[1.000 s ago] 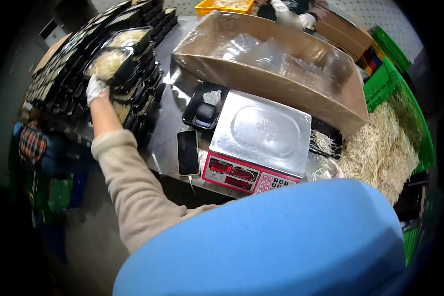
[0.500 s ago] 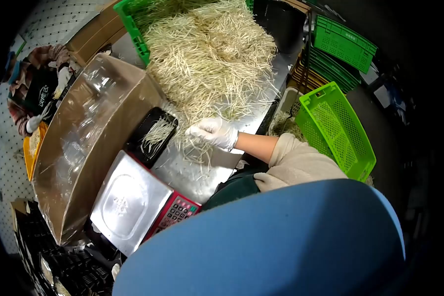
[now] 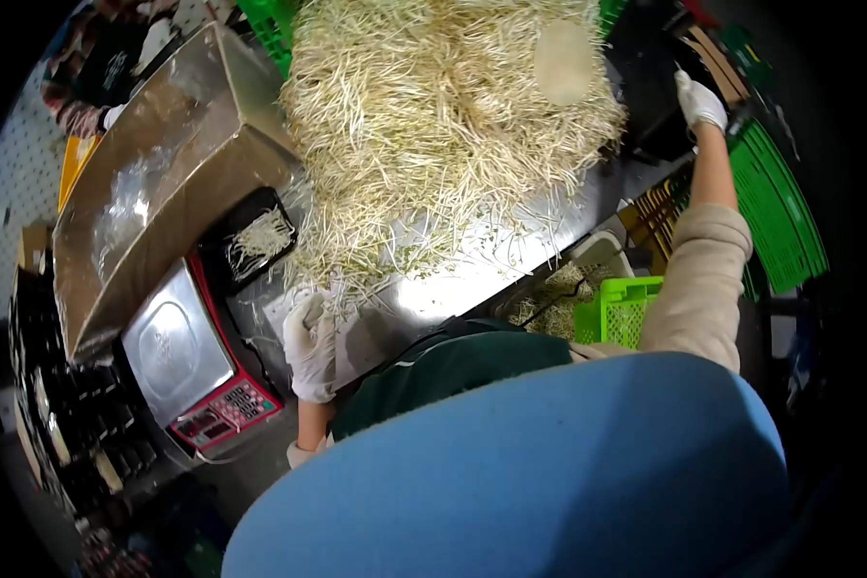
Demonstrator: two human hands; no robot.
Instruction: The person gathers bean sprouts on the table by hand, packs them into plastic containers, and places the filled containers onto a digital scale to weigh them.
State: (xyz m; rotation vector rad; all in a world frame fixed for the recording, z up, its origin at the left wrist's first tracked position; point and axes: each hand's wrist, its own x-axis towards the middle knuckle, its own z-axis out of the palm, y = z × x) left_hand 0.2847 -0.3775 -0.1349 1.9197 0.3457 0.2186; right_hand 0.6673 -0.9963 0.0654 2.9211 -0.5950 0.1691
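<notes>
A large heap of pale bean sprouts point(image 3: 433, 125) covers much of the metal table point(image 3: 491, 252). At its near left edge rests my left hand point(image 3: 310, 347), in a white glove, with fingers curled beside loose sprouts; what they hold, if anything, is hidden. My right hand point(image 3: 700, 101), also gloved, is stretched far to the right beside a dark surface, its fingers drawn together. Whether something thin is in them I cannot make out. Left of the heap, a black tray point(image 3: 231, 258) holds a small portion of sprouts.
A red scale point(image 3: 223, 409) with a metal plate stands at the left, beside a cardboard box point(image 3: 169, 217) of clear plastic. Green crates point(image 3: 775, 207) are stacked at the right; a lime-green basket point(image 3: 628, 313) is lower. Another person's sleeve point(image 3: 72, 111) shows at upper left.
My right hand has left the near edge of the sprout heap and reached far right. My left hand has come into view by the table's near edge. The view has shifted.
</notes>
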